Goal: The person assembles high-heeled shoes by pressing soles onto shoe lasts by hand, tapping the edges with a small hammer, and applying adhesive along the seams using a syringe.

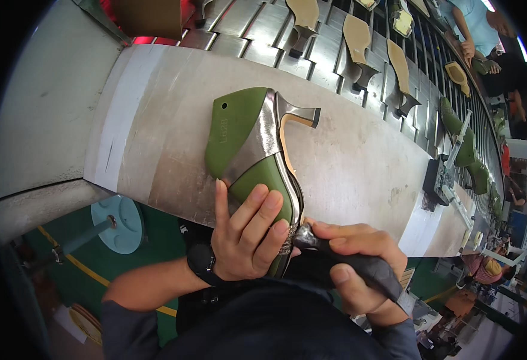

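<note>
A silver high-heeled shoe (267,132) sits on a green shoe last (233,126) in front of me. It lies on its side, its heel at the far end and its toe toward my body. My left hand (248,234) grips the last near the toe end, fingers across the green surface. In my right hand (368,258) is a black-handled tool (374,275) with a rounded, shiny metal head, which meets the sole edge near the toe. The tool's exact kind cannot be made out. A glittery band (286,241) shows at the toe, partly behind my left fingers.
The shoe is over a worn bench top (359,162). Beyond it runs a metal slatted conveyor (263,45) with several tan soles with heels (357,45). More green lasts (466,147) and a metal fixture (440,180) stand at right. A co-worker (479,33) is at the far right.
</note>
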Demonstrator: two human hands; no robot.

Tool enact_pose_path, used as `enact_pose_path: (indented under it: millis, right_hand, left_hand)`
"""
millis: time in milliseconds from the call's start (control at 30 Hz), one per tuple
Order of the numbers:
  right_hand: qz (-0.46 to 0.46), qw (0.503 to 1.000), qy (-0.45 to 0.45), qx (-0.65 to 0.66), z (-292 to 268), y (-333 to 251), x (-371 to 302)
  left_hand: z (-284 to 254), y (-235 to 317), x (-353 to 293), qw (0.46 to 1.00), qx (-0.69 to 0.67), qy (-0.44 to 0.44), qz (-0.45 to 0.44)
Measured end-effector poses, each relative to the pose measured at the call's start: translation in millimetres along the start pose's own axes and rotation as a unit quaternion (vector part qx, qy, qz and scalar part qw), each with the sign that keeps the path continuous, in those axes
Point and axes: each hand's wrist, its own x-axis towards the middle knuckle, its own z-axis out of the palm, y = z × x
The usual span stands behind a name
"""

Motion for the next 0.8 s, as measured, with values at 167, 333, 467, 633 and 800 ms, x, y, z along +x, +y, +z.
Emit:
enact_pose_path:
  millis: [167, 333, 467, 633, 800]
  right_hand:
    - [0.126, 0.991, -0.015, 0.040, -15.0, -8.3, 29.1]
    - [0.186, 0.972, -0.059, 0.132, -33.7, -1.5, 67.8]
    - [0.225, 0.962, -0.084, 0.129, -37.6, 4.1, 101.8]
    - [0.218, 0.965, -0.105, 0.097, -33.8, 9.8, 124.1]
    - [0.237, 0.963, -0.102, 0.071, -26.3, 7.2, 137.3]
  left_hand:
    - [6.5, -0.4, -4.4, 1.000, 0.004, 0.020, -0.011]
    - [4.7, -4.6, -13.4, 1.000, -0.011, 0.004, -0.018]
    - [-0.4, -11.4, -15.3, 0.998, 0.020, -0.048, 0.031]
    - [-1.1, -10.7, -16.0, 0.998, 0.014, -0.052, 0.028]
    - [-3.4, -10.3, -14.0, 0.998, 0.006, -0.054, 0.018]
